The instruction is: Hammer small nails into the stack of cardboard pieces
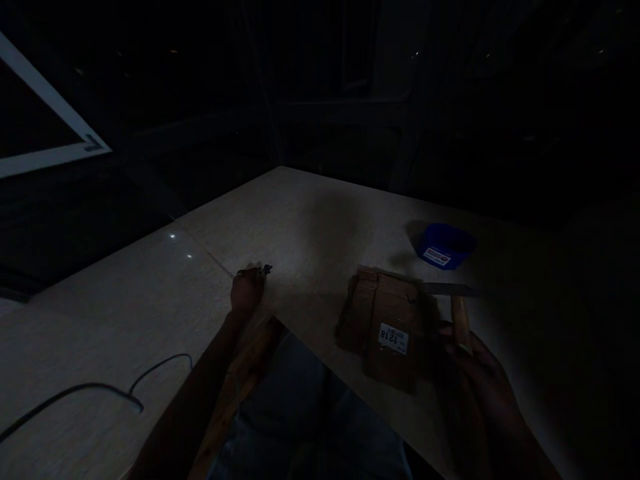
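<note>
The scene is very dark. My left hand [246,290] rests on the pale table [310,227] near its corner, fingers pinched together on a few small dark nails [264,270]. My right hand [473,373] is wrapped round the wooden handle of a hammer [457,303], whose metal head lies level just right of a stack of brown wooden pieces [385,323]. A white label reading 1218 [393,337] is stuck on the stack's front.
A blue tub [445,245] with a label sits behind the wood. A dark cable [100,390] loops over the floor at left. My jeans-clad lap [310,413] and a wooden chair edge [240,387] lie below the table. The background is black.
</note>
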